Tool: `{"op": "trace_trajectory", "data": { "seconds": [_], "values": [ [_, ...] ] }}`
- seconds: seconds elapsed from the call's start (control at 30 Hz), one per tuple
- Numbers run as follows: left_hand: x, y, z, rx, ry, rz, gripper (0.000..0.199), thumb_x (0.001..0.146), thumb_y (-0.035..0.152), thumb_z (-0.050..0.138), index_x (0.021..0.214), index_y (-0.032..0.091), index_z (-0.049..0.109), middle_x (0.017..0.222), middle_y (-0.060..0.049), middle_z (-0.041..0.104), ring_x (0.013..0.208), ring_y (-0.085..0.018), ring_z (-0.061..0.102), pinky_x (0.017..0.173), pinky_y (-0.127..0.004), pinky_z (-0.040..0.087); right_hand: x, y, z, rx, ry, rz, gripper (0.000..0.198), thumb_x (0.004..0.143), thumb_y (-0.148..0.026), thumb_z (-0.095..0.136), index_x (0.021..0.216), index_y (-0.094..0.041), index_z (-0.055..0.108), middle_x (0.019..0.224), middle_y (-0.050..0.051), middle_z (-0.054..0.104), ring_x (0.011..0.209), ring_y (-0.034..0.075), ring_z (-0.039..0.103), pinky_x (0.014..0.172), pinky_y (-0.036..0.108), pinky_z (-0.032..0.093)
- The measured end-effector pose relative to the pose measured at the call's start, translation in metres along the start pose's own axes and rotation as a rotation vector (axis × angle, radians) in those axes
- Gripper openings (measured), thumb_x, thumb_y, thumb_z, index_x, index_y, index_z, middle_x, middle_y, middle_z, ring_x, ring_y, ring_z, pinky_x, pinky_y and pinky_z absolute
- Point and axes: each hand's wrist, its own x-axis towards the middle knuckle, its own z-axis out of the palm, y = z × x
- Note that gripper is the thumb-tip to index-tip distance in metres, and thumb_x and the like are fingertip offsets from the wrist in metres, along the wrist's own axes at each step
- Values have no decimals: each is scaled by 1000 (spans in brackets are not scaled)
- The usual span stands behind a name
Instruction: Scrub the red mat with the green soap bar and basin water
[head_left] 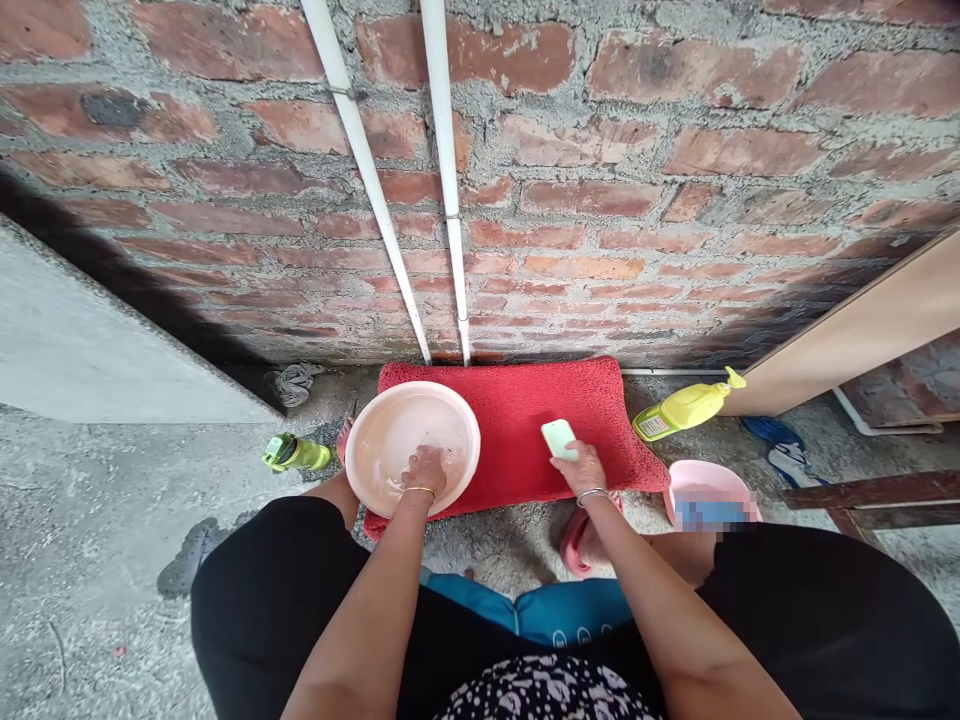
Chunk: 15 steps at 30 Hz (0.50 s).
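My left hand (426,470) is dipped into the shallow water of a pale pink basin (471,440), fingers pointing down and slightly apart, with nothing visible in them. The basin stands on the left end of a red textured cloth (517,420), which is spread over a low support. Over the right part of this cloth, my right hand (586,470) grips a pale green bar of soap (559,438) by its near end. Its thumb and fingers are closed around the bar.
Right of the cloth are a yellow detergent bottle (686,408) and a smaller pink basin (712,472) holding something blue. A green bottle (300,453) stands left on the concrete floor. Behind rises a brick wall (555,240) with two white pipes (448,170).
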Motion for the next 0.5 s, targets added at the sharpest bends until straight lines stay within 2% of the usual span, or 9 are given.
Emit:
{"op": "trace_trajectory", "data": {
  "seconds": [0.1, 0.23, 0.33, 0.5],
  "values": [
    [4, -1, 7, 18, -43, -15, 71, 100, 21, 51, 170, 30, 43, 187, -16, 21, 172, -38, 23, 129, -61, 40, -11, -43, 24, -30, -106, -145, 38, 83, -31, 83, 119, -27, 74, 123, 6, 68, 114, 28, 68, 103, 38, 50],
    [8, 0, 10, 53, -111, -6, 85, 98, 21, 54, 178, 32, 27, 190, -16, 8, 173, -40, 14, 128, -64, 40, -20, -74, 35, -176, -222, -275, 38, 85, -29, 83, 122, -27, 76, 126, 7, 68, 116, 26, 65, 107, 37, 46],
    [8, 1, 10, 79, -112, 2, 88, 97, 22, 56, 179, 31, 25, 189, -17, 7, 173, -42, 13, 127, -63, 42, -17, -68, 30, -201, -224, -219, 41, 86, -31, 84, 126, -25, 76, 128, 8, 68, 112, 24, 64, 103, 35, 45],
    [9, 3, 8, 61, -121, 27, 93, 95, 27, 60, 179, 28, 22, 188, -21, 10, 172, -46, 14, 123, -66, 45, -2, -16, 5, -123, -112, 33, 44, 90, -38, 81, 129, -20, 76, 125, 9, 69, 97, 21, 66, 87, 34, 46]
  ]
}}
